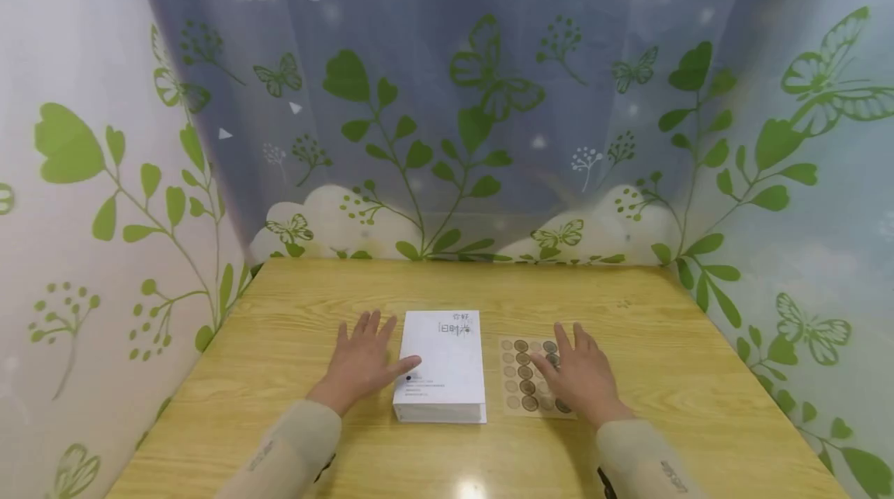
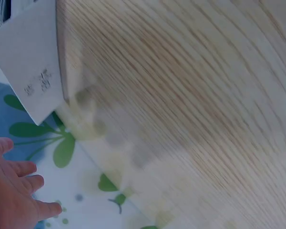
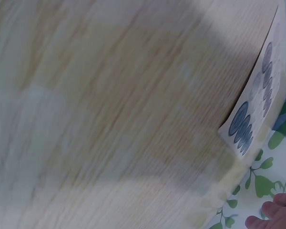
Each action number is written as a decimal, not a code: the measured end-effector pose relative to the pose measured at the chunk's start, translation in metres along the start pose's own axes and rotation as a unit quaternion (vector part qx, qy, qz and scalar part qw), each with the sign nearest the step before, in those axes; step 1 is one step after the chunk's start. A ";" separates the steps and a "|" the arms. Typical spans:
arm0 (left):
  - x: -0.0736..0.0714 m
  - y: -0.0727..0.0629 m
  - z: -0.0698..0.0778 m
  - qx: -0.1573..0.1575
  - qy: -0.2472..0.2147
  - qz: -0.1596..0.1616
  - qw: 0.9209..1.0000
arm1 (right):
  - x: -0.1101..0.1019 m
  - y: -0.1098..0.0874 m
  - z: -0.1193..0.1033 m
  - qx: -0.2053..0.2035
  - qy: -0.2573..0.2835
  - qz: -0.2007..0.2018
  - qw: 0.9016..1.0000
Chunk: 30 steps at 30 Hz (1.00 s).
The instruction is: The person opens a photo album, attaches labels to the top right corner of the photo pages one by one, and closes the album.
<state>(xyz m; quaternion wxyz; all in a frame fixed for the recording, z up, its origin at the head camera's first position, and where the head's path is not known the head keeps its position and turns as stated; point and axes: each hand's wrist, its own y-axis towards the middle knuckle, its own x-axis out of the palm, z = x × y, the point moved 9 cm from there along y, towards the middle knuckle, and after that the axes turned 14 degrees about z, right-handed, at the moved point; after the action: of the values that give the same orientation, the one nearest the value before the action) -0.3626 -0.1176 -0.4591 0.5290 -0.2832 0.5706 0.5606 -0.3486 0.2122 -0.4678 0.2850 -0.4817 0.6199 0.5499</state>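
Observation:
A thick white box or book [image 1: 447, 359] with dark printed characters lies on the table, left of a flat sheet of round stickers [image 1: 513, 402]. My left hand [image 1: 363, 365] is spread at the box's left side, its thumb reaching over the box's left edge; whether it touches cannot be told. My right hand [image 1: 583, 376] hovers or rests over the sheet's right part, fingers extended, hiding some of the circles. In the left wrist view the box's white cover [image 2: 33, 62] shows at upper left, near the spread fingers. The right wrist view shows the sticker sheet [image 3: 248, 114] at the right edge.
The wood-grain table [image 1: 314, 289] stretches around both things. A curtain [image 1: 433, 134] printed with green leaves and butterflies hangs at its back edge, and similar cloth [image 1: 803, 235] hangs along both sides. A bright reflection lies at the table's front.

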 end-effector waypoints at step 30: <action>0.005 -0.008 0.067 0.067 -0.012 -0.014 0.998 | 0.007 -0.019 -0.048 0.046 0.174 -0.014 0.984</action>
<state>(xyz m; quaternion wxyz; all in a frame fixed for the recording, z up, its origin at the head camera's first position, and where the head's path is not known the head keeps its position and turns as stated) -0.3376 -0.0552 -0.4542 0.5613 -0.2480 0.5968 0.5170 -0.3252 0.1655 -0.4705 0.2022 -0.5648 0.6784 0.4243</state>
